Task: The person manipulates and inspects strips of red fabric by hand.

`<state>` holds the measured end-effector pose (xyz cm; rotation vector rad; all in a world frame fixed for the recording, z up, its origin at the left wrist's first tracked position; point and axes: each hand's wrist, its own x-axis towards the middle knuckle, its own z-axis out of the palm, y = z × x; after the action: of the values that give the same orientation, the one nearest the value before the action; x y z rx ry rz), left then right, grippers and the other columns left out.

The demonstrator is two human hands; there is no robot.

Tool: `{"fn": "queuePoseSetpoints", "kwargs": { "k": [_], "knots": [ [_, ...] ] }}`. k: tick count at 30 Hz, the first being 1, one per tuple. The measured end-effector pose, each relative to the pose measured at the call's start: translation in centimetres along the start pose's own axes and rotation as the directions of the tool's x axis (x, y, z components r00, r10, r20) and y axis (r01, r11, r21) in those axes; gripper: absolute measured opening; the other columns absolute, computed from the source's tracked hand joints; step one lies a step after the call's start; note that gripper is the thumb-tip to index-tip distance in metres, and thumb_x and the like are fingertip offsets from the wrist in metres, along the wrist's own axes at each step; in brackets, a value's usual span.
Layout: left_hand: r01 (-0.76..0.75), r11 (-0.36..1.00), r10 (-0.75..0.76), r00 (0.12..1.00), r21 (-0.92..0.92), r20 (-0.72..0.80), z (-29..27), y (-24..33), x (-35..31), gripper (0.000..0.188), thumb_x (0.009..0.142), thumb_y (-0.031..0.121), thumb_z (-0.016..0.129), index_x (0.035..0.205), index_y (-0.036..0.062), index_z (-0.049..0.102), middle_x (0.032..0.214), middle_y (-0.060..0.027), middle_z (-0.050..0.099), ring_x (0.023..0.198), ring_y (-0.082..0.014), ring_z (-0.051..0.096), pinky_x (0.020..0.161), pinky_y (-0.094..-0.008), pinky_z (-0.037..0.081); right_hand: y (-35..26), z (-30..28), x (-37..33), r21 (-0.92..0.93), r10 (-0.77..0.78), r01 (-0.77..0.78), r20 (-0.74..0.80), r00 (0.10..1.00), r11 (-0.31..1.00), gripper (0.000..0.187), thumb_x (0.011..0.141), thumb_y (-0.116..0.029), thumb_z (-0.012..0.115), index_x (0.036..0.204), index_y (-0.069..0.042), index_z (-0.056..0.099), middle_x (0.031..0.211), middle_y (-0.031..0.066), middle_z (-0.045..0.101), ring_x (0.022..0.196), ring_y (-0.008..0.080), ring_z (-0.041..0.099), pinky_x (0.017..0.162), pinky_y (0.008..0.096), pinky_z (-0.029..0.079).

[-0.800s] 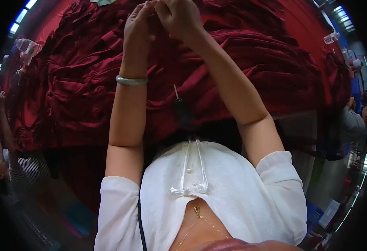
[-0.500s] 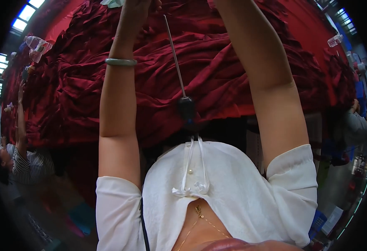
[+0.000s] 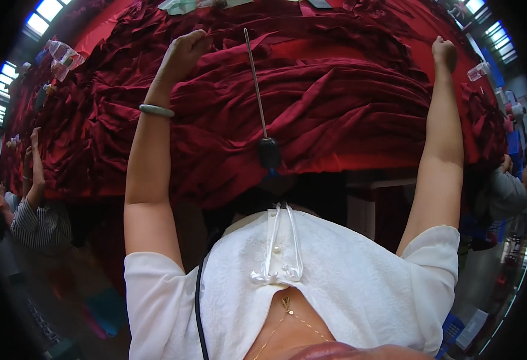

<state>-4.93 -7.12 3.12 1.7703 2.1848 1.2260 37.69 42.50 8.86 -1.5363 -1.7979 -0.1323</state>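
The person's left hand (image 3: 183, 54) is curled closed above the dark red cloth (image 3: 341, 114); whether its fingers pinch anything, I cannot tell. The right hand (image 3: 444, 54), well apart, is a closed fist over the far right of the desk (image 3: 415, 43); its contents are hidden. The cloth lies crumpled across the desk, its long axis left to right, with middle folds slanting away rightward. Between the hands, a thin rod (image 3: 255, 84) points away from the person, its black handle (image 3: 269, 153) nearest the body. Clear bottles (image 3: 64, 59) stand farther out.
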Motion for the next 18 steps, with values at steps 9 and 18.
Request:
{"fn": "queuePoseSetpoints", "kwargs": {
  "k": [9,18],
  "knots": [
    [-0.059,0.995,0.059,0.998,-0.087,-0.002,3.7,4.9,3.4,0.02,0.087,0.018,0.062,0.098,0.0014,0.062,0.073,-0.0072,0.064,0.067,-0.01,0.059,0.063,-0.0281,0.047,-27.4,-1.2,-27.8,0.922,-0.911,-0.313,0.314,0.266,0.226,0.042,0.093,-0.015,0.055,0.129,0.001,0.043,0.104,0.0074,0.064,0.065,0.0104,0.061,0.057,0.0252,0.049],
    [-0.051,0.992,0.061,0.995,-0.115,0.082,3.6,6.1,3.3,0.023,0.085,0.019,0.067,0.097,-0.0003,0.061,0.073,-0.0058,0.062,0.066,-0.0095,0.053,0.063,-0.0273,0.044,-20.2,-5.9,-12.5,0.42,-0.696,0.734,-0.274,0.663,0.534,0.024,0.089,-0.02,0.053,0.073,-0.003,0.055,0.068,0.0192,0.057,0.067,0.0345,0.061,0.056,0.0432,0.044]
  ]
}}
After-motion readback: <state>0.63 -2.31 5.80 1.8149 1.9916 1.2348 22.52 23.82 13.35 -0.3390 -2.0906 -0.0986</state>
